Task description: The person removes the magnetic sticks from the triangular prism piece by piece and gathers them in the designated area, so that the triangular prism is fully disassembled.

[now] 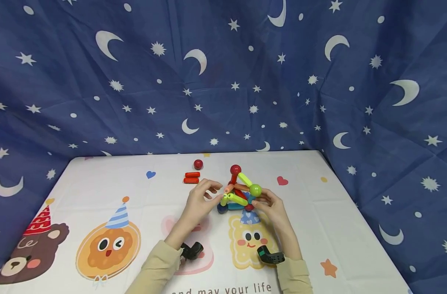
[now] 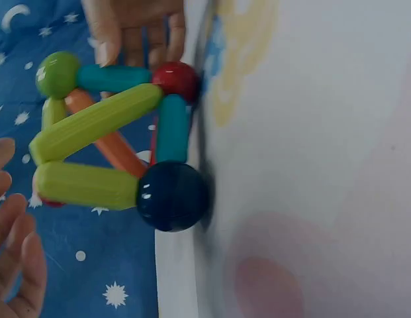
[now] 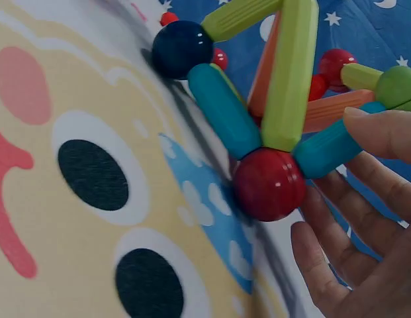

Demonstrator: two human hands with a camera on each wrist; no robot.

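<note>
A frame of magnetic building sticks and balls stands on the table between the hands. In the right wrist view, my right hand (image 1: 276, 207) pinches a teal stick (image 3: 329, 147), thumb on top and fingers behind it, between a red ball (image 3: 269, 184) and a green ball (image 1: 255, 190). My left hand (image 1: 200, 201) is at the frame's left side, fingers loosely bent and apart from one another. Its fingertips are beside the ends of two yellow-green sticks (image 2: 92, 185) that meet at a corner with no ball showing. A dark blue ball (image 2: 173, 196) rests low at the near left corner.
Behind the left hand lie two loose red sticks (image 1: 191, 180) and a loose red ball (image 1: 198, 164). The white tablecloth (image 1: 341, 228) carries printed cartoon figures. A blue curtain (image 1: 223, 118) with moons and stars hangs along the table's back edge.
</note>
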